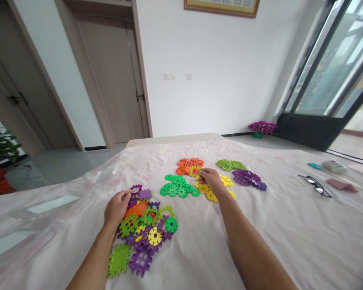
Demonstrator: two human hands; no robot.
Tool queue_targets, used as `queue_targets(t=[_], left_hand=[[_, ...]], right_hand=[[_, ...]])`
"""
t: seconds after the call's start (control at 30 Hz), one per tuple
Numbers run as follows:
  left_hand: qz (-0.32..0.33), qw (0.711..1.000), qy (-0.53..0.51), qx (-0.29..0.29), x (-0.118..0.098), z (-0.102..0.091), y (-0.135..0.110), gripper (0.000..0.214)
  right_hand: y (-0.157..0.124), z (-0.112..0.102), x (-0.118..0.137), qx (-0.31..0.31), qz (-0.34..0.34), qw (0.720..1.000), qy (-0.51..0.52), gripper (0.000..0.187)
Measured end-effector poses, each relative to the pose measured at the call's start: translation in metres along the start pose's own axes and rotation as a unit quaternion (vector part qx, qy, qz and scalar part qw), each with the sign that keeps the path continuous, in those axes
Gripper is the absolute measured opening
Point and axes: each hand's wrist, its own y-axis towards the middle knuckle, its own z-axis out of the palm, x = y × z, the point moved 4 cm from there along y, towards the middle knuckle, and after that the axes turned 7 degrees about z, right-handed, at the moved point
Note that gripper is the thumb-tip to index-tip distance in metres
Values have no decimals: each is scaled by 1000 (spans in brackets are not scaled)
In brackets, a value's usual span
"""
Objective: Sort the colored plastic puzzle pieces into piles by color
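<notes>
My right hand (211, 180) pinches a lime-green square frame piece (195, 171) just in front of the orange pieces (187, 162). Under and beside that hand lie yellow pieces (211, 195), with green round pieces (178, 187) to their left. Fingers closed, my left hand (117, 208) is at the left edge of a mixed pile of interlocking plastic pieces (141, 232). A purple frame piece (136, 188) is at its fingertips and appears to be gripped. The pile has purple, lime-green, orange, green and yellow pieces, some overlapping.
Beyond my right hand are lime-green pieces (230, 164) and purple pieces (246, 177). Glasses (316, 185), a pink folded item (341, 185) and a white packet (334, 166) lie at the right. Clear plastic packaging (53, 204) lies at the left on the pale cloth (196, 249).
</notes>
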Motion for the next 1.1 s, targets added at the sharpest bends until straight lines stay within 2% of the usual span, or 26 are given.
queue_targets(t=[0.07, 0.17, 0.23, 0.3, 0.4, 0.5, 0.57, 0.63, 0.77, 0.83, 0.97, 1.03, 1.1], left_hand=[[-1, 1000, 4, 1, 0, 0, 0, 35], [1, 1000, 7, 1, -1, -1, -1, 35], [0, 1000, 10, 0, -2, -2, -1, 34], [-1, 1000, 12, -2, -3, -2, -1, 33], [0, 1000, 12, -5, -4, -3, 0, 33], [0, 1000, 11, -6, -4, -2, -1, 32], [-2, 1000, 7, -6, -4, -2, -1, 32], [-4, 1000, 5, -4, -5, -2, -1, 32], [-11, 1000, 11, -2, -6, -2, -2, 33], [-10, 1000, 10, -4, -7, -3, -3, 32], [-4, 1000, 6, -8, -7, -3, -3, 32], [-4, 1000, 8, -7, -7, -3, -2, 32], [-4, 1000, 10, -5, -6, -3, -2, 33]], right_hand=[[9, -22, -1, -72, -20, 996, 57, 32], [18, -48, -4, -177, -47, 975, 129, 35], [20, -55, -6, -215, -48, 965, 143, 34], [18, -52, -7, -218, -39, 963, 153, 33], [11, -33, -5, -145, -18, 979, 141, 38], [-1, -1, 1, -18, -1, 999, 44, 37], [-11, 22, 4, 72, 15, 997, -36, 34], [-22, 45, 5, 169, 28, 980, -106, 31], [-45, 85, 2, 331, 32, 919, -212, 25], [-53, 98, 0, 359, 4, 892, -275, 24], [-64, 113, -4, 357, -75, 837, -408, 31], [-69, 118, -7, 371, -89, 808, -449, 33], [-75, 121, -7, 368, -97, 791, -479, 33]])
